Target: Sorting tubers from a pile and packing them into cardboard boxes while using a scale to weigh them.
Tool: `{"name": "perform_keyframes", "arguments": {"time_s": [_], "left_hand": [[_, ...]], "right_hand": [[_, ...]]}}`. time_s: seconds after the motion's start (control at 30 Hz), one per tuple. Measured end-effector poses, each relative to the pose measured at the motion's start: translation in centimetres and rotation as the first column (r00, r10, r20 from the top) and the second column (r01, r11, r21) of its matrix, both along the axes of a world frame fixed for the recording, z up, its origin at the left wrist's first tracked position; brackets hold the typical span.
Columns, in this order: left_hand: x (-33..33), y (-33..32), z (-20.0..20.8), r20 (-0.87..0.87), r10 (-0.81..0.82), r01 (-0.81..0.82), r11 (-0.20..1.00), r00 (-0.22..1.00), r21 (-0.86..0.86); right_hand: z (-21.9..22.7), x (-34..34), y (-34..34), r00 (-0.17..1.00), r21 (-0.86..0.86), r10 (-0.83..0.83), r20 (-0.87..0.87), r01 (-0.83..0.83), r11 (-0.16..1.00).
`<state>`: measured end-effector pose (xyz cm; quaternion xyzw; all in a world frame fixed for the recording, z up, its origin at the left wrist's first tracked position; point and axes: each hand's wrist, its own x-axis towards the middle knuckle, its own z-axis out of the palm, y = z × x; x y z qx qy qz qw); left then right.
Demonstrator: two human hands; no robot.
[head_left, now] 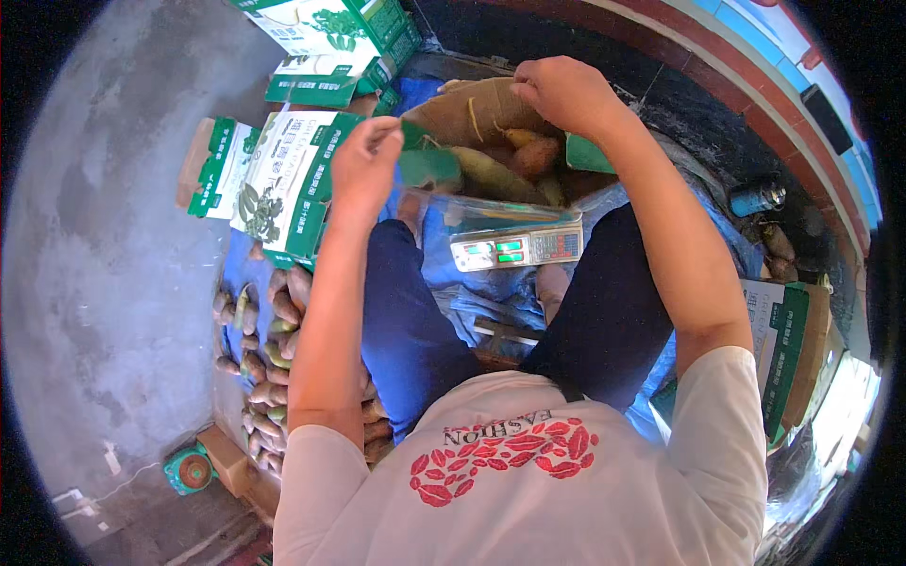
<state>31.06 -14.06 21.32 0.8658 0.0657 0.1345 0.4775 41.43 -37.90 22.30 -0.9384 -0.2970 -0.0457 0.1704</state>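
Observation:
An open carton [453, 111] with brown inner flaps and green outer sides stands beyond my knees. Long green root vegetables [491, 177] and reddish-brown ones [536, 157] lie inside it. My right hand [569, 94] is bent over the far right of the carton, its fingertips closed on the edge of the raised brown flap. At the carton's left corner is my left hand [363, 170], fingers curled; what they may hold is hidden. A digital scale [516, 248] with green lit displays and a keypad sits at the carton's near side, between my legs.
White-and-green cartons [297, 174] stand at left, with more stacked behind them [330, 47]. Several brown and green roots [269, 368] lie in a heap at my left. Another carton [788, 358] stands at right, and a blue can [758, 199] is by the wall.

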Motion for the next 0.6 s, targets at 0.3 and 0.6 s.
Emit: {"name": "perform_keyframes", "arguments": {"time_s": [0.3,0.6], "left_hand": [[-4.5,4.7,-0.9,0.192,0.214,-0.239,0.964,0.958,0.117],[-5.5,6.3,-2.2,0.303,0.301,-0.337,0.939,0.904,0.073]], "right_hand": [[-0.5,0.0,1.0,0.999,-0.004,0.030,-0.036,-0.030,1.000],[-1.3,0.1,1.6,0.996,-0.065,0.052,-0.075,-0.056,0.996]]}}
